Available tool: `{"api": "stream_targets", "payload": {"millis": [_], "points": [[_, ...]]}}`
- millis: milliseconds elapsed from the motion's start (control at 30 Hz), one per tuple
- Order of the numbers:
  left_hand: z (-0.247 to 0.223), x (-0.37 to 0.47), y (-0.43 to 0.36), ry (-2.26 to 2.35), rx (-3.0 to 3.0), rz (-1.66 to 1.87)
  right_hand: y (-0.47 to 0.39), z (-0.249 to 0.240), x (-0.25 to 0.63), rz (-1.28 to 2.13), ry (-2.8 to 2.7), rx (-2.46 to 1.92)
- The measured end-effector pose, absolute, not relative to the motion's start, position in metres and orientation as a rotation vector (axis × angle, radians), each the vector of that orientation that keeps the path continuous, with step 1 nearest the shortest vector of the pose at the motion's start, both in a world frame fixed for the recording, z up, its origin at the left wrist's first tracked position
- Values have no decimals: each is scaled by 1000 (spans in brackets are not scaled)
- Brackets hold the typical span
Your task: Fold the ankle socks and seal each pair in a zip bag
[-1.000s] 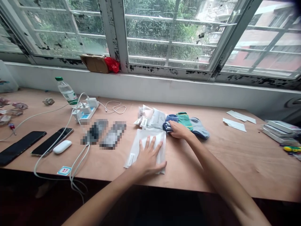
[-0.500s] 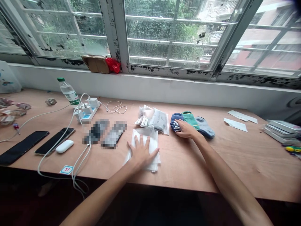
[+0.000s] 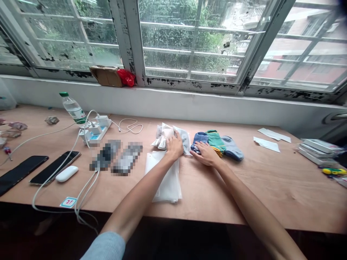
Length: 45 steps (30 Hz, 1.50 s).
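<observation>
My left hand (image 3: 175, 145) rests over the small packed plastic bags (image 3: 163, 134), fingers stretched out and touching the grey one. Below it, partly under my forearm, lies a stack of flat, frosted plastic bags (image 3: 169, 182). My right hand (image 3: 206, 154) lies on the near side of the blue socks (image 3: 200, 137) with its fingers apart. Green socks (image 3: 215, 139) and grey-blue socks (image 3: 232, 147) overlap in a row to the right of the blue ones. The palms hide parts of what lies beneath them.
On the left are two phones (image 3: 55, 167), a white earbud case (image 3: 67, 173), a power strip (image 3: 95, 133) with trailing cables and a water bottle (image 3: 73, 108). Two blurred-out items lie nearer the middle. Paper slips (image 3: 267, 144) and stacked boxes (image 3: 320, 151) are on the right.
My left hand has moved from the flat plastic bags up to the packed bags behind them. My right hand stays on the blue socks. The view has shifted slightly.
</observation>
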<state>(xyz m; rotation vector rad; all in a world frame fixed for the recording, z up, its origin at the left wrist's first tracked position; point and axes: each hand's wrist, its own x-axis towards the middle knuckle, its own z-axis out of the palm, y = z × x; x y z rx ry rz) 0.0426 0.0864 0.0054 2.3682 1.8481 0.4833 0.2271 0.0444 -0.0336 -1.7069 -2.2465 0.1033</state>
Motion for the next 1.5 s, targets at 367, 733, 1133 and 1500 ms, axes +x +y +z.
{"api": "stream_targets", "payload": {"millis": [367, 733, 1133, 1500], "points": [[15, 25, 33, 1289, 2263, 1386, 56, 15, 210, 865, -1322, -1182], [47, 11, 70, 1068, 1950, 1422, 15, 81, 212, 243, -2103, -1413], [36, 42, 38, 1053, 1922, 1688, 21, 81, 167, 318, -1997, -1168], [36, 15, 57, 1308, 1714, 1976, 2, 55, 238, 204, -2096, -1457]]}}
